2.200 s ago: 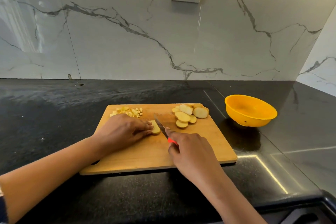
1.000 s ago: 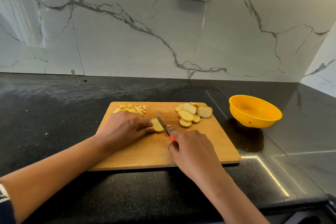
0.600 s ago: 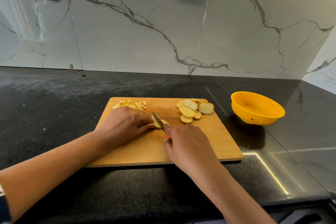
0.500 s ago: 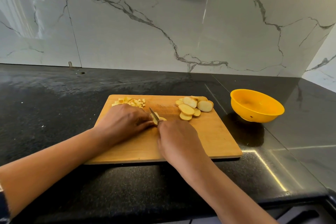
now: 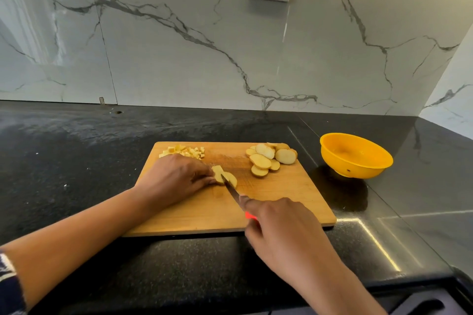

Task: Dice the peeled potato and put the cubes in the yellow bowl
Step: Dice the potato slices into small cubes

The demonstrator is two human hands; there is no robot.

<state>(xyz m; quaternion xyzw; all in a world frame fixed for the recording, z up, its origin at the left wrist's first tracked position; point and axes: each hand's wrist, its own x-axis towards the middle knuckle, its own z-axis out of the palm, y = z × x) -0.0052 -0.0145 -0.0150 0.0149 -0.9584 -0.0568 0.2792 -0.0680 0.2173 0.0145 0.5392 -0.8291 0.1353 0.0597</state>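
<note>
Far left of the cutting board [image 5: 294,202], a heap of cubes [image 5: 185,151] sits at the back corner. Just in front of it we have the left hand [image 5: 176,176], fingers curled down onto a small stack of potato slices [image 5: 225,178], pinning it to the board. The knife [image 5: 231,190] lies across that stack, tip far-left and heel near-right, on a diagonal back to the right hand [image 5: 284,225], which grips the red handle with its forefinger along the spine. We judge the dicing about midway. The stack lies just off the left fingertips, forward-left of the right hand. The round slices [image 5: 268,160] wait at the board's far right. Off the board and well right stands the yellow bowl [image 5: 355,155], nearer the right hand, with no cubes in it that we can see.
</note>
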